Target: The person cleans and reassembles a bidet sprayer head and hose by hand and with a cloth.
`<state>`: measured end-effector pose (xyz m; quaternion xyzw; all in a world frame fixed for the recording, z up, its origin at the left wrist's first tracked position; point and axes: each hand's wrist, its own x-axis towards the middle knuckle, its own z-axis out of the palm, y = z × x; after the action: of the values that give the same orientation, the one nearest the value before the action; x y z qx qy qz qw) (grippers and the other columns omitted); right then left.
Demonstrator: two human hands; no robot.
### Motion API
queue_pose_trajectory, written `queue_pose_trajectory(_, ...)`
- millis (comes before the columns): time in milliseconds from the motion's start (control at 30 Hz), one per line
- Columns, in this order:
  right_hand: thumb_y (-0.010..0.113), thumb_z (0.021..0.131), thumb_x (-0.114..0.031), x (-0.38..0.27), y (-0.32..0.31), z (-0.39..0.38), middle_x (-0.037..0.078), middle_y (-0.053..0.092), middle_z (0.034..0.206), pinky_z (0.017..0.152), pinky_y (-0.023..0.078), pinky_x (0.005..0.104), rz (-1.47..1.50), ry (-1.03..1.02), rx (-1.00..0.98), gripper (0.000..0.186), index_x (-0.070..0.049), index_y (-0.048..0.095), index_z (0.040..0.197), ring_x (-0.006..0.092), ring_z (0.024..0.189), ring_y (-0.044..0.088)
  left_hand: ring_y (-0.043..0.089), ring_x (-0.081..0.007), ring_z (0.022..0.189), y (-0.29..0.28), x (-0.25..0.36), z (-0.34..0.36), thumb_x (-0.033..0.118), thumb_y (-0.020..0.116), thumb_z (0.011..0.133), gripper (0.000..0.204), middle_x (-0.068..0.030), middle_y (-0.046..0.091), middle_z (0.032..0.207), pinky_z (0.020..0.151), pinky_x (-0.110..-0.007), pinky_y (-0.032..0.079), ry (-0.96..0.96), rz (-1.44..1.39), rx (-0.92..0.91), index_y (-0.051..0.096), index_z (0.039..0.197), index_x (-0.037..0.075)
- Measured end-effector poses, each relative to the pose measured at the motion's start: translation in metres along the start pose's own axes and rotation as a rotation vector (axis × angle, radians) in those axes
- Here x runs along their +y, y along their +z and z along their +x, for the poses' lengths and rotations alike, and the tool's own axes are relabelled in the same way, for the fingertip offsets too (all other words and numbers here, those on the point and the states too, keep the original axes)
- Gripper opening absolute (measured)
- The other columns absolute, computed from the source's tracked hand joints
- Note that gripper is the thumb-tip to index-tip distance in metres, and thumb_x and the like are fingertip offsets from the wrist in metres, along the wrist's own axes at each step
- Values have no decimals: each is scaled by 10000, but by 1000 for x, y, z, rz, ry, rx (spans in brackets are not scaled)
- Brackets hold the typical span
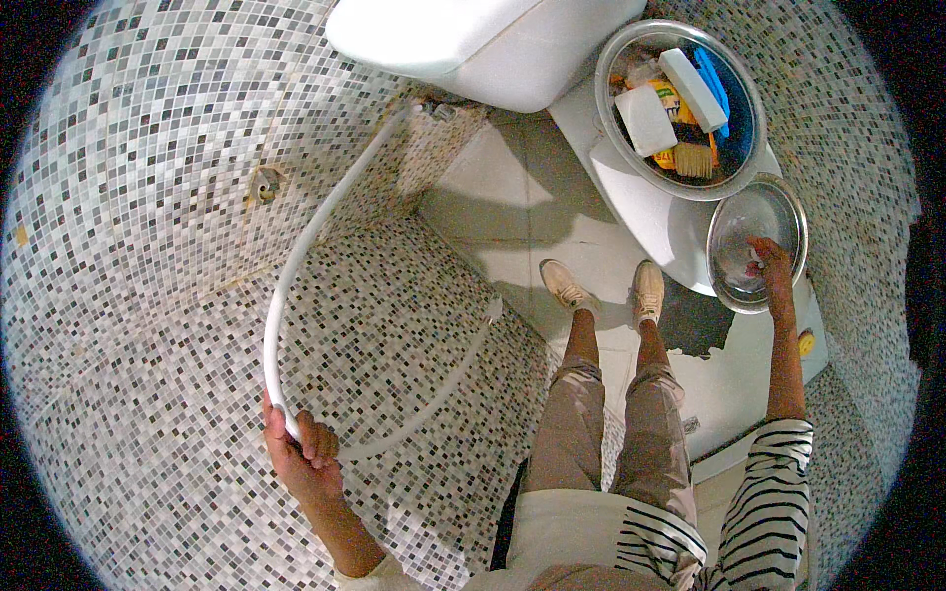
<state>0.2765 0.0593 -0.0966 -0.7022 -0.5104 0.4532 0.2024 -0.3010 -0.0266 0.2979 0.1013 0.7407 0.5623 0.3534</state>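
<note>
My left hand [301,448] is closed around a white hose [286,286], which arcs up to a metal fitting [434,110] low on the wall below a white ceramic fixture. From the same hand a paler curve [424,419] runs across to a white tip [494,308]; whether it is hose or water I cannot tell. My right hand [772,260] is inside a small metal bowl [714,236] that seems to hold clear liquid. Its fingers are drawn together at a small pale and reddish spot, too small to name.
Behind the small bowl stands a larger metal basin [616,158] with a brush [693,160], white blocks [645,120] and a blue item [711,91]. Both rest on a white ledge [631,197]. Mosaic-tiled walls [177,128] surround me; a dark ragged patch [696,313] lies beside my shoes.
</note>
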Motion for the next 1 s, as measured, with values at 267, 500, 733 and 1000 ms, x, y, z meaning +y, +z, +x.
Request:
queue_pose_trajectory(267,478,856,-76,-76,17,-12,50,569,681,470,469,256,15,225,69,254,-67,544,1101,124,540,548,264,-53,307,-10,-4,-8,288,445,888,371,38,299,425,295,-197,231,-52,48,96,388,1220,132)
queue_pose_trajectory(500,474,873,-141,-64,14,-13,135,592,731,587,442,353,-480,-147,326,166,-24,556,955,244,617,581,271,-51,312,-19,-15,-13,279,446,887,368,40,305,431,302,-192,239,-112,6,112,389,1219,131)
queue_pose_trajectory(733,430,889,-166,-57,28,-25,162,610,956,713,452,399,-606,53,263,227,-71,562,1047,317,825,597,283,-53,299,-23,-21,-11,342,368,921,439,36,355,426,287,-204,241,-149,-37,-43,346,1290,106)
queue_pose_trajectory(1000,496,822,-54,-195,75,-27,38,581,861,708,439,258,213,-20,77,283,-93,558,1096,122,746,534,287,-58,329,-42,-55,-18,380,395,898,432,47,343,426,334,-211,237,-314,178,-25,519,1066,2)
